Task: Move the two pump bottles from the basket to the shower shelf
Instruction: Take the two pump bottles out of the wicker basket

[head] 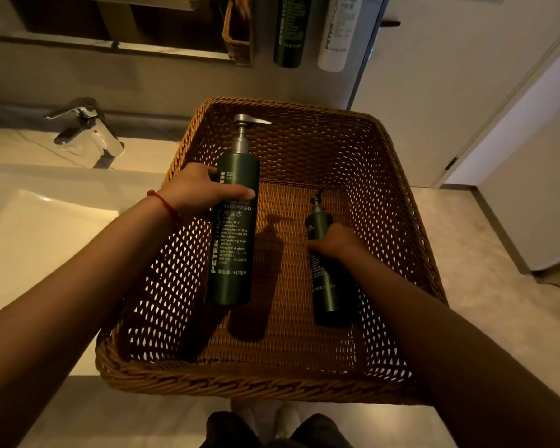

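A brown wicker basket (388,176) stands on the counter edge in front of me. My left hand (201,189) is wrapped around the upper part of a dark green shampoo pump bottle (232,253), which is raised above the basket floor and casts a shadow below. My right hand (333,242) grips a second dark green pump bottle (328,292) around its middle, low inside the basket on the right. Whether this bottle still touches the basket floor I cannot tell. Both silver pump heads point away from me.
A white sink (46,221) with a chrome tap (84,130) lies to the left. A mirror at the top reflects the basket and bottles. A white door and frame (498,124) stand to the right. Beige floor and my feet show below the basket.
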`<state>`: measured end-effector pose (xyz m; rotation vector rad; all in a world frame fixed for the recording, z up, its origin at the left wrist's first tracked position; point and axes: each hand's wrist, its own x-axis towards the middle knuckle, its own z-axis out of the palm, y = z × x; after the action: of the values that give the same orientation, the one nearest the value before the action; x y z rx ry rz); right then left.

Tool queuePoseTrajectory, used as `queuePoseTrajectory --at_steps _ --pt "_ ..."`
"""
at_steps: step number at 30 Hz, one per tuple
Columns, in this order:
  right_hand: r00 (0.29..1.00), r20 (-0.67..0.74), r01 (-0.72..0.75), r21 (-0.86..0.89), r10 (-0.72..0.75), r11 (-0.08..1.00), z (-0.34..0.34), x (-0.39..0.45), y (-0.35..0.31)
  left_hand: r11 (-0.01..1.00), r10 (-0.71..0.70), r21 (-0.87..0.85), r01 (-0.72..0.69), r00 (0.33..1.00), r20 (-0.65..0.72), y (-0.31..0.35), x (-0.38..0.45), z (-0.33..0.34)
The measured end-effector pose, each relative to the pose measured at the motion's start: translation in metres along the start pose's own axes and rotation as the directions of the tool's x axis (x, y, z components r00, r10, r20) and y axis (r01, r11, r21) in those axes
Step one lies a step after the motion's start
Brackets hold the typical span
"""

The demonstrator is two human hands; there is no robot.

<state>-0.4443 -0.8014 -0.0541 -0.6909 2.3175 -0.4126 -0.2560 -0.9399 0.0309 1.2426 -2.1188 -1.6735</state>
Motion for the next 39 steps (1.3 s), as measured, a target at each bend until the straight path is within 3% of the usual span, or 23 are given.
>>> queuePoseTrajectory --at_steps 8,13,18,23,28,34,39 --pt "1.000 -0.017 -0.004 0.216 0.008 0.976 -0.014 -0.001 0.005 1.000 0.024 0.015 -0.024 1.000 -0.013 -0.007 0.000 0.002" --pt "0.976 -0.115 0.212 0.323 -0.184 0.923 -0.039 -0.016 -0.021 0.999 0.042 0.000 -0.042 0.999 -0.023 -0.002 -0.003 0.001" --pt "0.884 -0.269 0.458 0.343 -0.382 0.820 -0.079 -0.057 -0.031 0.989 0.114 -0.091 -0.119 0.992 -0.057 0.006 -0.011 -0.001" --pt "0.822 -0.339 0.566 0.398 -0.457 0.722 -0.092 -0.094 -0.020 0.964 0.179 -0.185 -0.189 0.981 -0.070 0.018 -0.029 -0.001" --pt "0.812 -0.367 0.582 0.465 -0.453 0.667 -0.096 -0.116 -0.007 0.952 0.182 -0.236 -0.195 0.980 -0.076 0.029 -0.054 0.002" --pt "0.752 -0.389 0.658 0.487 -0.532 0.574 -0.106 -0.130 0.010 0.939 0.189 -0.258 -0.228 0.968 -0.167 0.033 -0.093 0.014" --pt "0.685 -0.338 0.712 0.500 -0.646 0.493 -0.122 -0.142 0.030 0.920 0.193 -0.259 -0.293 0.916 -0.351 0.034 -0.136 0.039"
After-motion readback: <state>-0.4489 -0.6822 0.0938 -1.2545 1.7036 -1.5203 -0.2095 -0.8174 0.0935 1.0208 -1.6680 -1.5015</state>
